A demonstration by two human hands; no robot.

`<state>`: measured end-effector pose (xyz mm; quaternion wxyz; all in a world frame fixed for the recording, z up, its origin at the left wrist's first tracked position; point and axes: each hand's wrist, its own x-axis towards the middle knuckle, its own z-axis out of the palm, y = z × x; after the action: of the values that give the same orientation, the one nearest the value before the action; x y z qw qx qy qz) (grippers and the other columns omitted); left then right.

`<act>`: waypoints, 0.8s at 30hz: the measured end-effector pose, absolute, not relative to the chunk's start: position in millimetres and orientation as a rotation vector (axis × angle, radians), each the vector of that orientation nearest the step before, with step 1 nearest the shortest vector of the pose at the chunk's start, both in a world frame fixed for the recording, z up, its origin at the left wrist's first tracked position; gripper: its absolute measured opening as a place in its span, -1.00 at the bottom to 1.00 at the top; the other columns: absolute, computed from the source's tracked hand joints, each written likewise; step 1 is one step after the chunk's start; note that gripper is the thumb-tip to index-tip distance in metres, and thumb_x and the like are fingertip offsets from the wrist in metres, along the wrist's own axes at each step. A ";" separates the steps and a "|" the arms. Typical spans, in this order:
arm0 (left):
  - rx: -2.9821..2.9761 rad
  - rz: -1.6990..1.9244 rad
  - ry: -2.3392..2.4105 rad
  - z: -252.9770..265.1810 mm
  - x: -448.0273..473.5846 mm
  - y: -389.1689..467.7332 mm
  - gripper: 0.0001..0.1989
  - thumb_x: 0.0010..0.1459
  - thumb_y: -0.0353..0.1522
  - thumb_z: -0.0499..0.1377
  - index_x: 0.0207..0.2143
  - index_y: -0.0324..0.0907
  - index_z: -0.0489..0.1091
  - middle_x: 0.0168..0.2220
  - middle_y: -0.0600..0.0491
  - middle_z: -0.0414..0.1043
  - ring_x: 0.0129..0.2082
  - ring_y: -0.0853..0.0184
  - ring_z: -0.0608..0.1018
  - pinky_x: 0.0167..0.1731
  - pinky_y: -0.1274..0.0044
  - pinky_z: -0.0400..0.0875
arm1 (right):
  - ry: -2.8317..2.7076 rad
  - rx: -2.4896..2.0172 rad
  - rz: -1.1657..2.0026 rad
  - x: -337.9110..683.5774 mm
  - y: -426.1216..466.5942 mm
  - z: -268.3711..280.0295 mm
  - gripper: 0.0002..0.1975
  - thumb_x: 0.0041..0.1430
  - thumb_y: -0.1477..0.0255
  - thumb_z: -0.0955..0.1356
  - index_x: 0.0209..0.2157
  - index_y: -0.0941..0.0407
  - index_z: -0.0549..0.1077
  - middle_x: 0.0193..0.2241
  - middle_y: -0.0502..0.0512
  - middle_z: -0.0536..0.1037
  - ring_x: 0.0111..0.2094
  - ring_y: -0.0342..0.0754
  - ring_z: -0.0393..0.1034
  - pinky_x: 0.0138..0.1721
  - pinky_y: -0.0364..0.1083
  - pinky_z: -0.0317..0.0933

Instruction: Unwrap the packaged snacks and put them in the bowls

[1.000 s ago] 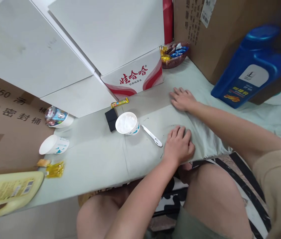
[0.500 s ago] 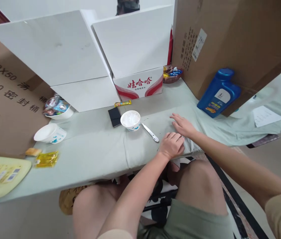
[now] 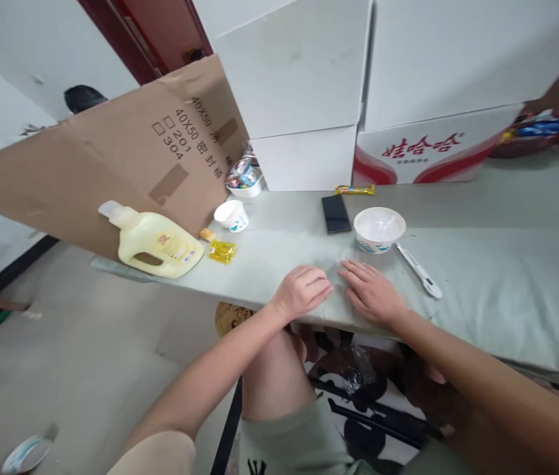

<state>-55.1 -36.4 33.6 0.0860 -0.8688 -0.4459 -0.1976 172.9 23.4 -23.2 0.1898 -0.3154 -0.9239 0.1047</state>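
Observation:
My left hand point(image 3: 304, 290) rests at the table's front edge with its fingers curled in and pressed together; nothing shows in it. Just to its right, my right hand point(image 3: 372, 291) lies palm down on the cloth, fingers stretched out and holding nothing. Beyond the right hand stands a white paper bowl point(image 3: 380, 227) with a blue pattern and a clear plastic lining or film inside. A white utility knife point(image 3: 420, 272) lies to the right of the bowl. Left of the bowl is a black phone point(image 3: 336, 214), with a yellow wrapped snack bar point(image 3: 354, 190) behind it.
On the left are a pale yellow detergent jug point(image 3: 161, 241), a yellow packet point(image 3: 222, 251), a small bread piece point(image 3: 207, 234), another paper bowl point(image 3: 233, 216) and a white tub of wrapped snacks point(image 3: 246, 188). White boxes point(image 3: 309, 158) and a brown carton point(image 3: 126, 158) stand behind.
The view has swung left, bringing the whole detergent jug into sight. Both hands have shifted left along the table edge, in front of the phone and bowl. The right hand now lies flat.

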 end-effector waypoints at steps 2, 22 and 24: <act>-2.542 -0.547 -1.445 35.1 -90.2 -24.6 -0.75 0.36 -0.33 0.04 -0.31 -0.13 0.49 -0.25 -0.01 0.54 -0.25 0.33 0.54 -0.18 0.44 0.42 | -2.653 -0.880 0.238 168.9 22.4 -32.4 -0.56 0.38 0.36 0.18 0.16 0.17 0.46 0.28 0.29 0.38 0.30 0.26 0.27 0.27 0.25 0.20; -1.542 -0.298 -2.707 34.9 -256.5 248.2 -0.56 0.23 -0.33 0.17 0.11 -0.37 0.34 0.37 -0.36 0.02 0.42 -0.09 0.02 0.36 0.00 -0.09 | -2.677 -0.962 0.201 162.2 18.3 -24.8 -0.61 0.29 0.41 0.24 0.08 0.11 0.51 0.27 0.15 0.40 0.30 0.12 0.25 0.29 0.13 0.06; -1.533 -0.189 -2.746 36.3 -263.0 246.7 -0.56 0.22 -0.32 0.18 0.12 -0.33 0.34 0.34 -0.35 0.08 0.40 -0.08 0.07 0.34 -0.04 -0.07 | -2.684 -0.963 0.213 161.9 18.6 -24.3 -0.62 0.28 0.42 0.25 0.07 0.11 0.51 0.27 0.16 0.40 0.30 0.13 0.25 0.29 0.13 0.06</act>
<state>-263.0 246.7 36.3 -0.0046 -0.4866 -0.8715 -0.0601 161.9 18.6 -24.3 0.1407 -0.3334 -0.9293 0.0736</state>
